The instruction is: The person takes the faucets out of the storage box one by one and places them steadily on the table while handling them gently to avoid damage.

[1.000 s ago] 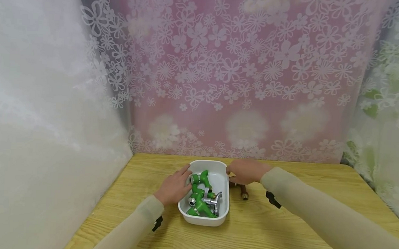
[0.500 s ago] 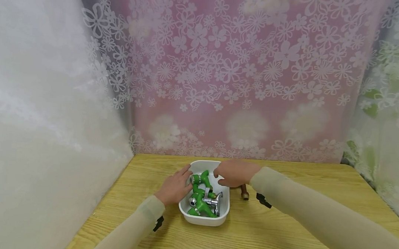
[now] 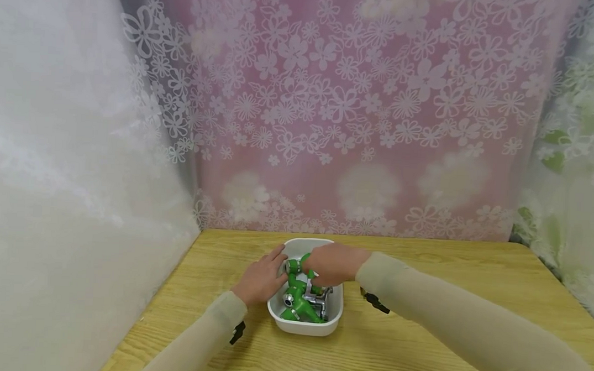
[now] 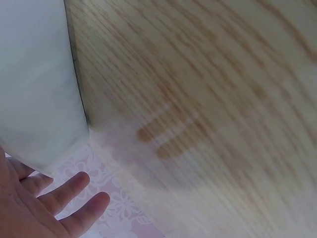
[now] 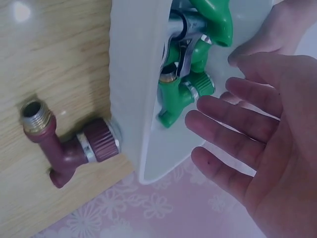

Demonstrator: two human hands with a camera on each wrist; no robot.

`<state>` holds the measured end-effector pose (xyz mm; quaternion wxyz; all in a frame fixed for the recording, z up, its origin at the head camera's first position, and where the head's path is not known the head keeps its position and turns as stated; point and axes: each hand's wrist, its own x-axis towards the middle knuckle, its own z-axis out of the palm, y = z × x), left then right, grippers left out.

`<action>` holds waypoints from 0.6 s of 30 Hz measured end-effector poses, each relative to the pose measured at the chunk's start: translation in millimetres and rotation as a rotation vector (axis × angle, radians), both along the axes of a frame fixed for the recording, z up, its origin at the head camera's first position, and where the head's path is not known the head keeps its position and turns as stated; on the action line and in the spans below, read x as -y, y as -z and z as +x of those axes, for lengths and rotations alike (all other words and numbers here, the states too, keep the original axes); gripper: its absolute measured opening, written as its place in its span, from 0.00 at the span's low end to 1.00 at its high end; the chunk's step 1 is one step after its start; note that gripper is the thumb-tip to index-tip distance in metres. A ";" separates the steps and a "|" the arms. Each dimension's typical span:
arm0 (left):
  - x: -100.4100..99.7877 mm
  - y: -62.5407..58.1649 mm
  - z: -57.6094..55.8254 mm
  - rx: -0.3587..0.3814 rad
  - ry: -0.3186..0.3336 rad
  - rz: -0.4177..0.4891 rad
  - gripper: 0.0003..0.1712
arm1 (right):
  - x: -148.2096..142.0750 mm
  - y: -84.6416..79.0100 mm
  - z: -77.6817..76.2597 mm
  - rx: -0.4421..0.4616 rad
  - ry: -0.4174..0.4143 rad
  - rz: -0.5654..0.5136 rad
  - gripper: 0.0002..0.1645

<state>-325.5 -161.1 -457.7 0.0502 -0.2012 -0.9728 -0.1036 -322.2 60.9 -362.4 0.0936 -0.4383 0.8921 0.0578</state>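
On the table stands a white plastic tub [image 3: 304, 329] with several green taps [image 3: 302, 304] and a chrome tap [image 3: 318, 302] in it. My left hand [image 3: 260, 278] rests at the tub's left rim, its fingers straight; the left wrist view shows these fingers [image 4: 74, 193] spread against the outer wall. Over the tub's far right part is my right hand [image 3: 334, 263], close to the farthest green tap [image 3: 293, 266] and partly hiding it. In the right wrist view that hand's fingers [image 5: 237, 111] are relaxed and hold nothing, beside a green tap [image 5: 181, 96].
A maroon tap [image 5: 64, 148] with a brass threaded end lies on the table just outside the tub's right wall; my right arm largely covers it in the head view. The wooden table [image 3: 429, 346] ends at a pink floral curtain [image 3: 359, 127].
My right hand has moved left, from beside the maroon tap at the tub's right rim to over the green taps. The left hand and the tub have stayed nearly still.
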 end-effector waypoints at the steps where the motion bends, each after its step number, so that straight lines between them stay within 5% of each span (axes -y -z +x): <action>1: -0.1 -0.5 0.2 0.004 0.000 0.001 0.30 | 1.8 0.8 0.3 0.005 -0.002 0.004 0.16; 12: 0.4 3.6 2.2 0.020 -0.006 0.003 0.29 | 18.8 20.3 7.3 0.051 0.080 0.111 0.07; 18: 1.2 4.8 -3.7 -0.020 0.005 0.007 0.29 | 23.4 22.2 8.9 0.023 0.111 0.162 0.10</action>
